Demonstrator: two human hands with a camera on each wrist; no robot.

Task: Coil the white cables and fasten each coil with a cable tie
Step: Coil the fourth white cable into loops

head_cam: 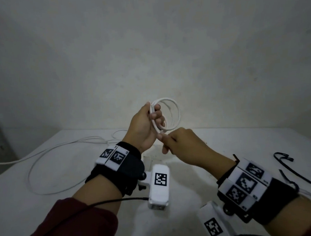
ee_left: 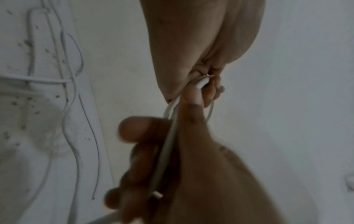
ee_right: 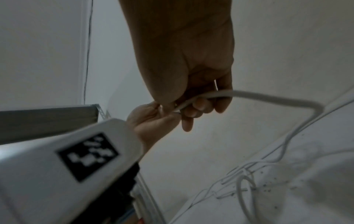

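Observation:
My left hand (head_cam: 155, 116) is raised above the table and grips a white cable coil (head_cam: 174, 113) of a few loops, fingers curled through it. Just below, my right hand (head_cam: 163, 137) pinches the free end of that cable (head_cam: 160, 131) between thumb and fingers. The left wrist view shows the cable strands (ee_left: 168, 144) running through my left hand (ee_left: 153, 136), and the right hand's fingertips (ee_left: 212, 89) meeting on the cable end. In the right wrist view my right hand (ee_right: 184, 106) holds the cable (ee_right: 258, 97). A second white cable (head_cam: 45, 165) lies loose on the table's left side.
Black cable ties (head_cam: 288, 166) lie on the white table (head_cam: 208, 169) at the right. The loose cable trails off the left edge. A grey wall stands close behind the table. A dark shelf edge (ee_right: 47, 119) shows in the right wrist view.

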